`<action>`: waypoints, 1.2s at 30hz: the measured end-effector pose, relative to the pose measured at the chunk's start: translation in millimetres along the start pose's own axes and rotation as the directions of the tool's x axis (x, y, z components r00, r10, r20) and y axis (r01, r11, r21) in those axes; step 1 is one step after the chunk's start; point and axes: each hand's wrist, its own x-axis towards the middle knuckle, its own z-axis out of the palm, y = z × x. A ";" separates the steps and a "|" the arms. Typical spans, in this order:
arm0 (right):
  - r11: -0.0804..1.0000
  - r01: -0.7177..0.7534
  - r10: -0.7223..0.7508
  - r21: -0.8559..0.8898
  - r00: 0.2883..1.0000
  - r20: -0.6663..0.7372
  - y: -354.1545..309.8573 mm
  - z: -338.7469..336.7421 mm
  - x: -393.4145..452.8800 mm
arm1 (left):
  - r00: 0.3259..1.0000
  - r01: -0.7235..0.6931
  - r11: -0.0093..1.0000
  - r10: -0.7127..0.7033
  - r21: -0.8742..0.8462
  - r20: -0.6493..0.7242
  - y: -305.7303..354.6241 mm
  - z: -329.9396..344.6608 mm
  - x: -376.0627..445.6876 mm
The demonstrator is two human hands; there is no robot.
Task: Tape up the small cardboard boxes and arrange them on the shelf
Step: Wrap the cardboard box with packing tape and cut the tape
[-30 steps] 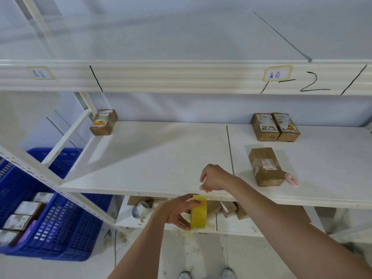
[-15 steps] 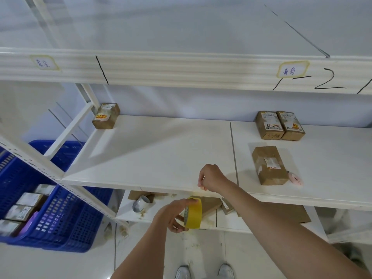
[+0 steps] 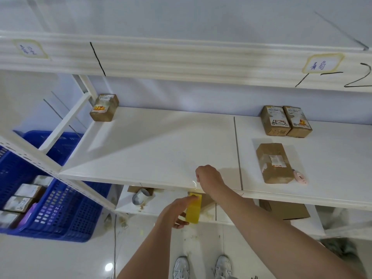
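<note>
Yellow tape roll (image 3: pixel 193 208) sits gripped in the left hand (image 3: pixel 174 212), just below the shelf (image 3: pixel 153 150) edge. Right hand (image 3: pixel 207 175) pinches its clear tape end there; a box (image 3: pixel 274 163) lies well right.

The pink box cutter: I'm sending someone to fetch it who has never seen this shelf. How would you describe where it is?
On the white middle shelf, go to the right section, past the seam. A lone cardboard box lies near the front edge; the pink box cutter sits against its front right corner. It is the only pink, non-cardboard thing on that shelf.
</note>
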 end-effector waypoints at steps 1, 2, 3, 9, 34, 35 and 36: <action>1.000 0.010 -0.010 -0.018 1.000 0.000 0.1 2.8 -0.3 | 1.000 -0.002 1.000 0.002 -0.008 0.005 -0.3 0.9 1.0; 0.999 0.020 -0.020 -0.047 1.000 0.000 0.1 5.1 0.3 | 1.000 -0.003 1.000 0.003 -0.016 0.007 -0.3 1.4 2.0; 0.998 0.026 -0.027 -0.059 1.000 -0.006 0.7 7.1 1.3 | 1.000 -0.004 1.000 0.004 -0.022 0.008 0.0 1.5 3.1; 0.997 0.049 -0.054 -0.060 0.994 -0.092 6.7 2.5 8.6 | 0.998 -0.036 0.999 0.038 -0.030 0.060 1.3 0.0 7.1; 0.323 -0.644 0.413 0.694 0.755 0.508 83.9 28.8 -52.4 | 0.926 -0.353 0.868 0.377 0.350 0.001 49.0 34.5 -31.0; 0.258 -0.630 0.384 0.732 0.763 0.520 85.2 33.8 -54.4 | 0.931 -0.356 0.893 0.365 0.277 0.021 47.3 43.2 -30.7; 0.160 -0.622 0.355 0.766 0.761 0.543 85.9 38.5 -57.4 | 0.939 -0.343 0.920 0.343 0.192 0.032 44.6 51.4 -30.6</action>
